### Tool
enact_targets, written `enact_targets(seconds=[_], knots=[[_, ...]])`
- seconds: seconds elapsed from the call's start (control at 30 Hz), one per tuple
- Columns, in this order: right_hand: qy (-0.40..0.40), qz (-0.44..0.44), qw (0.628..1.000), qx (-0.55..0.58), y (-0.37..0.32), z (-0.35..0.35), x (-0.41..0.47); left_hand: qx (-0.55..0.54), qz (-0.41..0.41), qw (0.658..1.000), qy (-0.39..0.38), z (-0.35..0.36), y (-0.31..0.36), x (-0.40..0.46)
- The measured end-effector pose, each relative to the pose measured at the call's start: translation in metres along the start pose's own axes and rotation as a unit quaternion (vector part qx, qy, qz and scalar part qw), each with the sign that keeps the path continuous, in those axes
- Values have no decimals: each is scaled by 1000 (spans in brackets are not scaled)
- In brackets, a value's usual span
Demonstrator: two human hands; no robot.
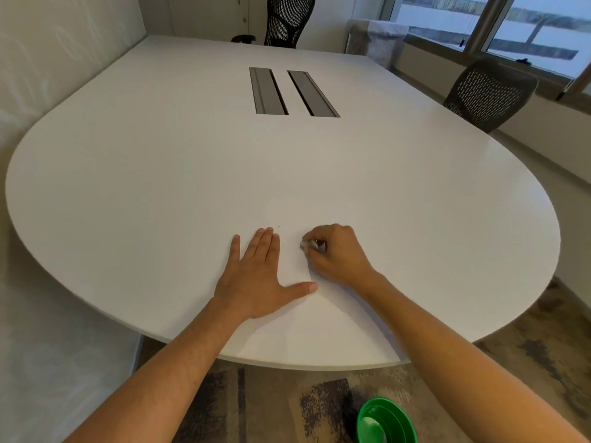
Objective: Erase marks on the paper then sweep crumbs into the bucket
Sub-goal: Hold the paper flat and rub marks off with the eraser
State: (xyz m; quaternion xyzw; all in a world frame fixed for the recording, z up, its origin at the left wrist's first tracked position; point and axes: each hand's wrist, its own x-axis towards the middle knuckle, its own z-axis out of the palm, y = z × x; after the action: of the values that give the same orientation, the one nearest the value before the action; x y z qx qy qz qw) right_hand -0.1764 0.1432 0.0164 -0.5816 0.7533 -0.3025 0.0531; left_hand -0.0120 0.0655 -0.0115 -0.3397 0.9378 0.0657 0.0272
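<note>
A white sheet of paper (297, 219) lies on the white table (160, 187), hard to tell from the tabletop. My left hand (259, 276) presses flat on the paper's left part, fingers straight and thumb spread. My right hand (335, 254) pinches a small white eraser (304, 244) against the paper just right of the left hand's fingers. A tiny dark speck (279, 226) shows on the paper beyond my left fingertips. A green bucket (387, 422) stands on the carpet below the table's near edge, under my right forearm.
Two grey cable slots (292, 91) sit in the table's middle. A black mesh chair (287, 19) stands at the far end, another chair (489, 91) at the right. Windows run along the right wall. Patterned carpet (271, 404) lies below the near edge.
</note>
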Motion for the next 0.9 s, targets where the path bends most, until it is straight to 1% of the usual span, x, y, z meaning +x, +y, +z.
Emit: enact_targets(seconds=[0.1, 0.27, 0.37, 0.43, 0.57, 0.63, 0.8, 0.9], knots=[[-13, -6, 1000, 10, 0, -7, -22, 5, 0, 1000, 0, 0, 1, -1], [56, 65, 996, -18, 31, -22, 0, 7, 1, 1000, -6, -1, 0, -2], [67, 100, 993, -17, 36, -25, 14, 13, 0, 1000, -6, -1, 1, -1], [61, 93, 994, -5, 28, -22, 8, 14, 0, 1000, -4, -1, 1, 0], [6, 16, 1000, 1, 6, -14, -31, 8, 2, 1000, 0, 1, 1, 0], [-7, 8, 1000, 6, 7, -18, -39, 8, 1, 1000, -2, 0, 0, 0], [69, 88, 994, 11, 32, -28, -9, 11, 3, 1000, -2, -1, 0, -1], [74, 102, 992, -6, 35, -27, 3, 12, 3, 1000, -2, -1, 0, -1]])
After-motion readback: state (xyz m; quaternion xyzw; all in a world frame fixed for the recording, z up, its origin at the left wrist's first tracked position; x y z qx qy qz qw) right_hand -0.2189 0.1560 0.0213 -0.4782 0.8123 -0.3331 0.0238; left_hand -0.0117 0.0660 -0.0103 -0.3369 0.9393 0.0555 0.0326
